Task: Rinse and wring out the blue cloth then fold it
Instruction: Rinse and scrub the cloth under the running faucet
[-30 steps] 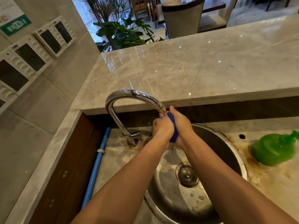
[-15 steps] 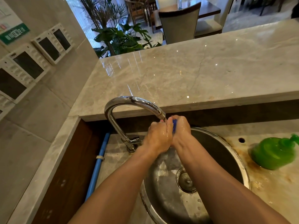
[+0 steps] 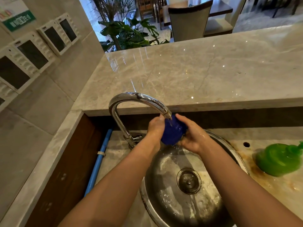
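The blue cloth (image 3: 172,131) is bunched into a wet wad between both my hands, right under the spout of the chrome faucet (image 3: 139,99). Water runs from the spout onto it. My left hand (image 3: 155,128) presses the cloth from the left, and my right hand (image 3: 193,136) cups it from the right and below. Both hands are wet. They hover over the back part of the round steel sink (image 3: 157,202), whose drain (image 3: 188,180) lies below them.
A green soap bottle (image 3: 278,158) lies on its side on the stained counter right of the sink. A raised marble ledge (image 3: 196,71) runs behind the faucet. A blue pipe (image 3: 98,163) runs along the left side. White wall panels (image 3: 32,53) hang at left.
My hands have parted a little, so much more of the blue cloth shows between them than before. The cloth now sits directly under the running water.
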A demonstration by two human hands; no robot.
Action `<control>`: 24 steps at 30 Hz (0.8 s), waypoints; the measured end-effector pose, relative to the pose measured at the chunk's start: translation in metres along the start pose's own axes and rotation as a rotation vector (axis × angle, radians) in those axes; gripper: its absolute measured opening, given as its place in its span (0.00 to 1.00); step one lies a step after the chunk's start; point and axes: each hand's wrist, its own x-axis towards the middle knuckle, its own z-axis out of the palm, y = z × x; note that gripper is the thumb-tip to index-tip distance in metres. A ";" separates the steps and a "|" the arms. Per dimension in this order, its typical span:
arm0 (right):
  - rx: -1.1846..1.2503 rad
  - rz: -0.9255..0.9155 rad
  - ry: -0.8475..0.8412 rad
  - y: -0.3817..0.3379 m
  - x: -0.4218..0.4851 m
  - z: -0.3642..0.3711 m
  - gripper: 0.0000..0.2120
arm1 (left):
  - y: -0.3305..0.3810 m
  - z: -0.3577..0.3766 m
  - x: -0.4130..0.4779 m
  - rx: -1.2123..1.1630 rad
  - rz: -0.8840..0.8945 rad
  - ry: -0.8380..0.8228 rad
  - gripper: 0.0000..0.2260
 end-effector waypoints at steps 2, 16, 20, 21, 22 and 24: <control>-0.088 -0.052 0.043 -0.003 0.003 -0.002 0.19 | -0.004 -0.003 0.001 -0.103 -0.050 0.002 0.10; -0.147 -0.190 0.058 -0.002 -0.016 0.006 0.18 | -0.018 0.000 -0.014 -0.300 -0.307 -0.151 0.24; -0.521 -0.327 0.206 -0.010 -0.028 0.010 0.10 | -0.008 0.001 -0.011 -0.189 -0.198 -0.045 0.17; -0.545 -0.335 0.213 -0.012 -0.031 0.009 0.10 | -0.006 0.000 -0.009 -0.181 -0.170 -0.009 0.16; -0.497 -0.316 0.186 -0.013 -0.035 0.009 0.13 | -0.005 -0.002 -0.007 -0.173 -0.144 0.033 0.14; -0.338 -0.239 0.086 -0.013 -0.041 0.011 0.20 | -0.003 -0.003 -0.009 -0.197 -0.107 0.081 0.13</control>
